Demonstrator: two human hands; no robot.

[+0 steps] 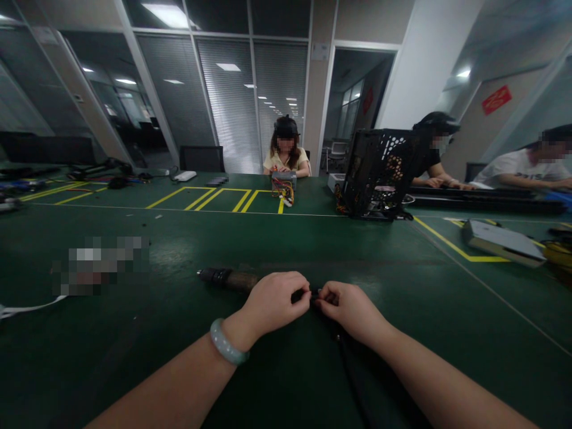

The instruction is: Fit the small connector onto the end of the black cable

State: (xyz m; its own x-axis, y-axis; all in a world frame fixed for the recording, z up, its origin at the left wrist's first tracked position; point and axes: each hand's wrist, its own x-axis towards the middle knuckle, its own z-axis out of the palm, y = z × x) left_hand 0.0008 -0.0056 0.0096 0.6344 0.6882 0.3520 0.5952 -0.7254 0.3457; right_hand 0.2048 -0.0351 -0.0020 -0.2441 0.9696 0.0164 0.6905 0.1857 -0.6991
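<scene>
Over the green table (170, 333) my left hand (279, 301) pinches thumb and forefinger together, a pale bangle (226, 342) round its wrist. My right hand (344, 304) is closed in a pinch just to the right, the fingertips almost meeting. Something small and dark shows between them, too hidden to name. Behind my left hand lies a dark, cylindrical electric screwdriver (227, 279), its bit end pointing left. A black cable (351, 369) runs from under my right hand toward the near edge.
An open black computer case (379, 173) stands back right. A metal box (503, 241) lies further right. Across the table a person (286, 158) handles a power supply (285, 179) with coloured wires. Two other people sit at right. A blurred-out item with a white strap (33, 310) lies left.
</scene>
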